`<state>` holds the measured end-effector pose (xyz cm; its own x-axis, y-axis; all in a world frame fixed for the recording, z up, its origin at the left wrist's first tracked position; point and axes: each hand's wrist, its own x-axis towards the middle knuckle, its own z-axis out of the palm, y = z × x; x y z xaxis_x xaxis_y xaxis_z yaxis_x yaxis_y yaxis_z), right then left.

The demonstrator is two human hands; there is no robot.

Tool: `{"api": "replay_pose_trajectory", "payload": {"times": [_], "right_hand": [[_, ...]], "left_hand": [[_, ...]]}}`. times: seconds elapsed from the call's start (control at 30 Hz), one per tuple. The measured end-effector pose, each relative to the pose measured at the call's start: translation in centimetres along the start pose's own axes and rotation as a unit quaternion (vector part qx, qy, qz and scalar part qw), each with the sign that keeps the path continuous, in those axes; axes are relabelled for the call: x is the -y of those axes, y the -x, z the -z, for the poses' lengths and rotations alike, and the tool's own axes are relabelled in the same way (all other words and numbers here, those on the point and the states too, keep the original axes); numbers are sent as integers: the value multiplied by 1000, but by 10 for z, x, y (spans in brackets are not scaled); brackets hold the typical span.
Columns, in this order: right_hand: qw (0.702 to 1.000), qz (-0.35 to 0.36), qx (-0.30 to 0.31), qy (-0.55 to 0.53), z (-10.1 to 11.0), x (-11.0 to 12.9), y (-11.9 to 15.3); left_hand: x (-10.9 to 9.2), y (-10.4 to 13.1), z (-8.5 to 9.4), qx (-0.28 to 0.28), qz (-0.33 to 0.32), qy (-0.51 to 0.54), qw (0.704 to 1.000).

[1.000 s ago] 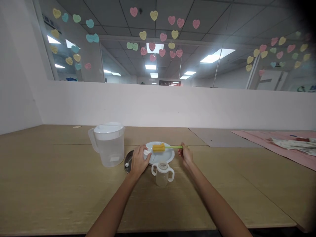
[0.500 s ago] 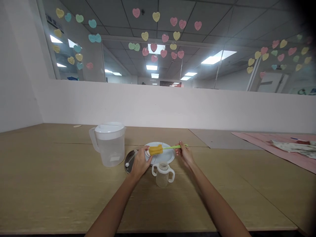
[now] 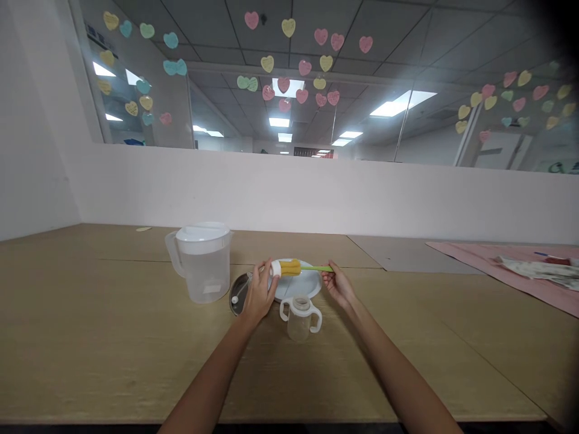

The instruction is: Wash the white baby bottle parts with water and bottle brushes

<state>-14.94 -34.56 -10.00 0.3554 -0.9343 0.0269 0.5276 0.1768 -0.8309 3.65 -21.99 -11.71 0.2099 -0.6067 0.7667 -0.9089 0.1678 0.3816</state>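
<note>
My right hand [image 3: 338,284] is closed on the green handle of a bottle brush [image 3: 289,267] with a yellow sponge head. Between the fingers of my left hand [image 3: 260,292] is a white bottle cap [image 3: 275,269], and the sponge tip meets its open side. How far the sponge reaches inside is hidden. Both hands are above a white plate [image 3: 312,287]. Nearer to me a clear baby bottle [image 3: 299,325] with two white handles stands upright, its mouth uncovered. Left of the plate, partly behind my left hand, lies a dark round dish [image 3: 237,295] with a straw piece [image 3: 235,299] on it.
A translucent lidded pitcher [image 3: 205,265] stands on the left of the wooden table [image 3: 113,343]. On the far right a pink cloth [image 3: 479,259] carries folded fabric [image 3: 534,272] and a pen. A white wall [image 3: 289,193] with windows rises behind the table.
The white cap in my left hand has turned more into view, against the sponge tip. My right hand's grip on the green handle has shifted slightly. The camera has moved a little.
</note>
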Motion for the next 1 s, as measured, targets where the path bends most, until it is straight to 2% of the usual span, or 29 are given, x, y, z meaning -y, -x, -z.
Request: {"api": "replay_pose_trajectory", "payload": {"times": [0.13,0.23,0.33,0.37,0.43,0.5,0.57,0.63,0.77,0.83,1.0], "right_hand": [[1000,-11,-4,-5,0,2,1],[999,-6,-38,-5,4,1,-1],[996,1,-90,-22,6,0,-3],[996,-2,-90,-23,6,0,-3],[998,-20,-51,-16,5,1,-2],[999,-38,8,-4,3,1,-1],[999,-40,31,3,1,1,1],[1000,-25,-1,13,1,1,1],[991,9,-128,41,7,5,-1],[986,20,-161,44,11,8,-3],[982,18,-185,42,16,11,-4]], "left_hand": [[-3,-1,3,32,-15,16,999],[-4,1,4,50,-74,-23,996],[-5,4,4,31,-132,-69,988],[-6,5,4,23,-140,-74,987],[-6,5,5,21,-137,-73,988],[-7,5,6,38,-119,-61,990],[-8,4,7,48,-95,-59,993],[-8,3,8,28,-52,-86,995],[-4,-2,11,-32,95,-171,980],[2,-4,11,-27,146,-202,968],[14,-5,6,22,226,-256,940]]}}
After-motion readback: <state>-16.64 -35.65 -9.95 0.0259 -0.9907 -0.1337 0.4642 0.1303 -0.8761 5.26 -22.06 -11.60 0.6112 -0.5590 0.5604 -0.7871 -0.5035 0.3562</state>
